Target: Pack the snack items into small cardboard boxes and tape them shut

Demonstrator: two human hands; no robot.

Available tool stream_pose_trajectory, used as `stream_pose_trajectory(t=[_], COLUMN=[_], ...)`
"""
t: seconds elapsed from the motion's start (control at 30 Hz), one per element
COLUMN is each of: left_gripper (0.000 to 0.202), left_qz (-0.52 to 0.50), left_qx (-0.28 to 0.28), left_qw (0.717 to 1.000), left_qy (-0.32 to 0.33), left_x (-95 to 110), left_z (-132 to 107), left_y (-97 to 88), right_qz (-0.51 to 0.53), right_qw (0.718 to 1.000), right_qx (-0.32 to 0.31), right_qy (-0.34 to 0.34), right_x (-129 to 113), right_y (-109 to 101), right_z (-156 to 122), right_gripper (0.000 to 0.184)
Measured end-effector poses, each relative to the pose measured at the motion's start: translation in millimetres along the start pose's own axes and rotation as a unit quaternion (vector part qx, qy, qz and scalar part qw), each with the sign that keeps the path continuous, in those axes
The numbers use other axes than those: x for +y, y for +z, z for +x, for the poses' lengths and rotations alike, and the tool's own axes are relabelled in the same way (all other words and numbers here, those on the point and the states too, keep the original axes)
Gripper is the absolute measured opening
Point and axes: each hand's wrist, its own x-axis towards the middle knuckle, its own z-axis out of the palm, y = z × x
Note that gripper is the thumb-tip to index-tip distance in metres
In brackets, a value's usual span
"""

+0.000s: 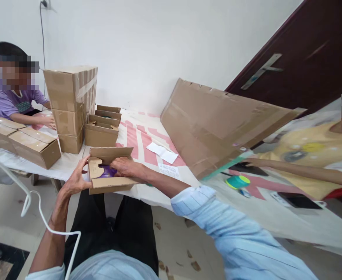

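A small open cardboard box [112,183] sits at the near edge of the table [147,194], right in front of me. A purple item [109,170] lies inside it. My left hand [76,179] grips the box's left side, thumb on the side flap. My right hand [127,166] reaches into the box from the right, fingers curled down over the purple item.
Several open small boxes [102,128] and a stack of taped cartons [71,105] stand behind. Closed cartons [27,144] lie at left near a seated person [13,97]. A large flat cardboard sheet [217,124], another person [313,163], tape roll [237,181], phone [297,200] and white papers [162,152] are right.
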Motion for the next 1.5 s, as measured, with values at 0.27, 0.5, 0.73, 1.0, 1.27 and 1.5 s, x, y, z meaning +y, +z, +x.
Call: stream_pose_trajectory(t=[0.27, 0.5, 0.73, 1.0, 1.27, 1.5], left_gripper=[0.120, 0.126, 0.138, 0.104, 0.128, 0.122], left_qz=[0.001, -0.024, -0.032, -0.110, -0.058, 0.009], left_qx=[0.002, -0.006, -0.031, 0.026, -0.015, 0.015], left_qw=[1.000, 1.000, 0.999, 0.992, 0.989, 0.978], left_qy=[0.013, 0.010, -0.008, 0.064, 0.132, 0.206], left_x=[-8, -5, -4, 35, 99, 110], left_z=[1, 4, 8, 26, 58, 52], left_y=[-0.7, -3.1, -3.0, -40.2, 1.0, 6.5], right_qz=[0.032, 0.047, 0.183, 0.289, 0.323, 0.414], right_qw=[0.996, 0.996, 0.965, 0.927, 0.882, 0.831], right_qx=[-0.080, 0.047, 0.168, 0.223, 0.333, 0.370], right_qy=[-0.025, -0.062, -0.085, -0.084, -0.086, -0.032], right_x=[-4, -1, 27, 24, -6, 2], right_y=[-2, -26, -81, -123, -139, -119], right_z=[14, -11, -48, -75, -76, -71], right_gripper=[0.018, 0.016, 0.008, 0.007, 0.010, 0.016])
